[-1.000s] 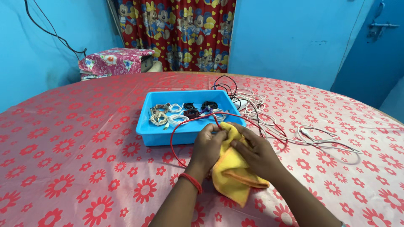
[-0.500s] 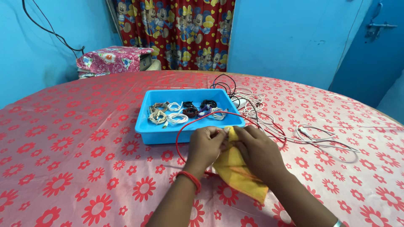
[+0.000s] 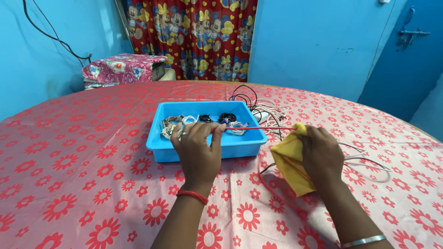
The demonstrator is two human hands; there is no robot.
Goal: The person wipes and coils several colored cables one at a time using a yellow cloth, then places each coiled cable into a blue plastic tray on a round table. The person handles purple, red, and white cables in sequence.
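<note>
My left hand [image 3: 197, 150] pinches one end of a red cable [image 3: 258, 128] in front of the blue tray [image 3: 159, 143]. The cable runs taut to the right into a yellow cloth [image 3: 290, 161], which my right hand [image 3: 320, 154] grips around it. More of the red cable loops on the table below the cloth. The tray holds several coiled cables [image 3: 177, 127], white, black and brown.
A tangle of loose white and black cables [image 3: 267, 110] lies behind and right of the tray. A white cable [image 3: 369, 163] loops at the right. A red flowered cloth covers the round table [image 3: 69, 161]. A covered box [image 3: 122, 69] stands beyond the far left edge.
My hands have drawn apart: the left moved left with the cable end, the right moved right with the cloth, and the red cable is now stretched straight between them.
</note>
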